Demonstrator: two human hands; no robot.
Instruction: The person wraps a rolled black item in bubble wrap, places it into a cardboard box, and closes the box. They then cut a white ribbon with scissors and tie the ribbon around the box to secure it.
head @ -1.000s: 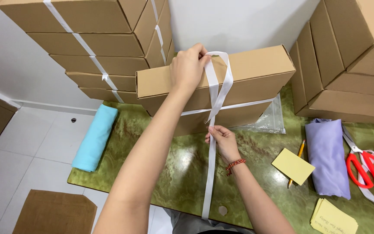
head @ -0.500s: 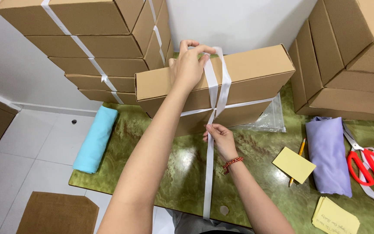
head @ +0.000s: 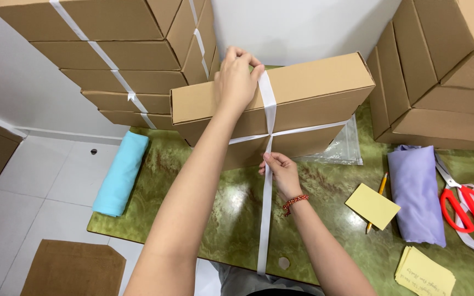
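Table (head: 204, 219): green marbled top, glossy and probably slick; pale tiled floor (head: 34, 197) shows beyond its 9 o'clock edge, white wall (head: 303, 27) at 12 o'clock.

Stacked cardboard boxes (head: 127, 55): tied in white ribbon, at 11 o'clock; a second, untied stack (head: 445, 71) at 2 o'clock.

Flat cardboard box (head: 314, 93): centre of the table, propped on edge and tilted. Judged light but stiff; the corners would dent, so it is best held by the long edges.

White ribbon (head: 268, 104): crossed on the box's near face, with one tail hanging towards 6 o'clock. Thin, soft and likely slippery; it wants pinching close to the crossing.

Cloth rolls: light blue (head: 120, 172) at 9 o'clock, lilac (head: 415, 192) at 3 o'clock.

Clear plastic bag (head: 341, 148): under the box's right end.

Left hand (head: 236, 82): on the box's top edge, fingers (head: 248, 59) closed on the ribbon there.

Right hand (head: 282, 172): below the crossing, fingers (head: 264, 159) pinched on the hanging tail.

Red-handled scissors (head: 464, 205): at 3 o'clock, lying on loose ribbon.

Yellow notepads: one (head: 372, 205) beside a pencil (head: 377, 200), another (head: 423, 274) at 4 o'clock.
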